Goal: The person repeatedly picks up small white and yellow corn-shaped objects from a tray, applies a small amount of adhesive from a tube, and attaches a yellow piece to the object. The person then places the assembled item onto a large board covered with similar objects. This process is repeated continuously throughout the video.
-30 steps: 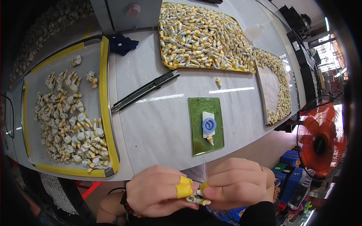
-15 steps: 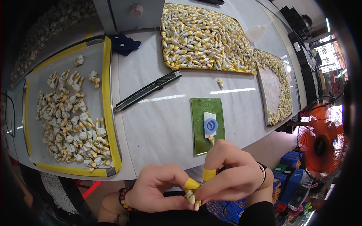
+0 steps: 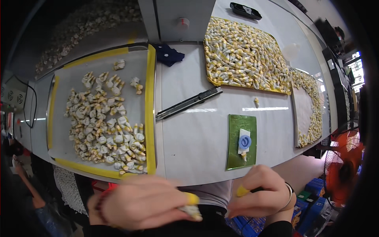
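My left hand (image 3: pixel 146 203), blurred by motion, pinches a small white-and-yellow bundle (image 3: pixel 192 212) of knobby pieces between thumb and forefinger, below the table's front edge. Apart from it, my right hand (image 3: pixel 264 193) is closed with thumb and fingertips together; what they hold, if anything, is hidden. Yellow tape wraps a finger on each hand. Beyond the right hand lies a green mat (image 3: pixel 233 158) bearing a white pad, a round blue piece (image 3: pixel 244 141) and a small yellow-and-white piece (image 3: pixel 244 157). At left, a yellow-taped tray (image 3: pixel 59 118) holds many similar bundles (image 3: pixel 102 140).
A black snap-off knife (image 3: pixel 189 103) lies beside the tray. Farther back are a tray packed with small yellow-and-white pieces (image 3: pixel 244 55), a partly covered board (image 3: pixel 302 106), dark blue cloth (image 3: pixel 169 54) and one loose piece (image 3: pixel 256 102). An orange fan (image 3: pixel 343 162) stands right; another person's arm (image 3: pixel 29 181) shows far left.
My hands have come apart; the left moved left, keeping the bundle, while the right stays closed. The view has swung left, so the table's things sit farther right in it.
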The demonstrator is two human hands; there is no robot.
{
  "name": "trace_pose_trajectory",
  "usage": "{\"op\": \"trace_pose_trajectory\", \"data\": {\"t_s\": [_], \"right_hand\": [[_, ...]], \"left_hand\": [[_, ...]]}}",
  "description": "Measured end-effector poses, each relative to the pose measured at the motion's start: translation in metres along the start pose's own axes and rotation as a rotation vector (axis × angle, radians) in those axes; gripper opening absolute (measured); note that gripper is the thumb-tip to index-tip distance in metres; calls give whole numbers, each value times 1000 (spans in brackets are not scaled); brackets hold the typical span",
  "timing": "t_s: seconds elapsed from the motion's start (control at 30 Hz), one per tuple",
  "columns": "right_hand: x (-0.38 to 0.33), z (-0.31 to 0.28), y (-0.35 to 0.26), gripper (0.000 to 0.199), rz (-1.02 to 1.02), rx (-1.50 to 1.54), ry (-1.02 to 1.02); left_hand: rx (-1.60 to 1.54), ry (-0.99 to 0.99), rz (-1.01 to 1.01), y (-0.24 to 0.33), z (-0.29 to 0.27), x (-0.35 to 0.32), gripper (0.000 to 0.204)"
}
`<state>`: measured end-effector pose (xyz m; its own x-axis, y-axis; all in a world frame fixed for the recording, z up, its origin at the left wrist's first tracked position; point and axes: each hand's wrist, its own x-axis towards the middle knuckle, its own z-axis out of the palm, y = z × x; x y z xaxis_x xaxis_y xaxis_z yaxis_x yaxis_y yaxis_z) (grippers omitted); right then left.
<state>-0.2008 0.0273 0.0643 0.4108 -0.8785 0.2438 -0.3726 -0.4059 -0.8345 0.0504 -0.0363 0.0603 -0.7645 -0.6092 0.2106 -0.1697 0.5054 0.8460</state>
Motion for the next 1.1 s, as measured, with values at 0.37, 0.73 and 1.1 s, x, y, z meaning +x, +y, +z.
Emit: {"op": "trace_pose_trajectory", "data": {"t_s": [0.37, 0.73, 1.1], "right_hand": [[-22, -15, -1, 11, 20, -166, 75], [-62, -34, -5, 8, 139, -276, 276], [-24, -114, 33, 15, 371, -806, 340]], "left_hand": [[761, 276, -272, -94, -179, 66, 31], [1137, 214, -520, -215, -250, 113, 56], [379, 166, -232, -18, -129, 30, 39]]}}
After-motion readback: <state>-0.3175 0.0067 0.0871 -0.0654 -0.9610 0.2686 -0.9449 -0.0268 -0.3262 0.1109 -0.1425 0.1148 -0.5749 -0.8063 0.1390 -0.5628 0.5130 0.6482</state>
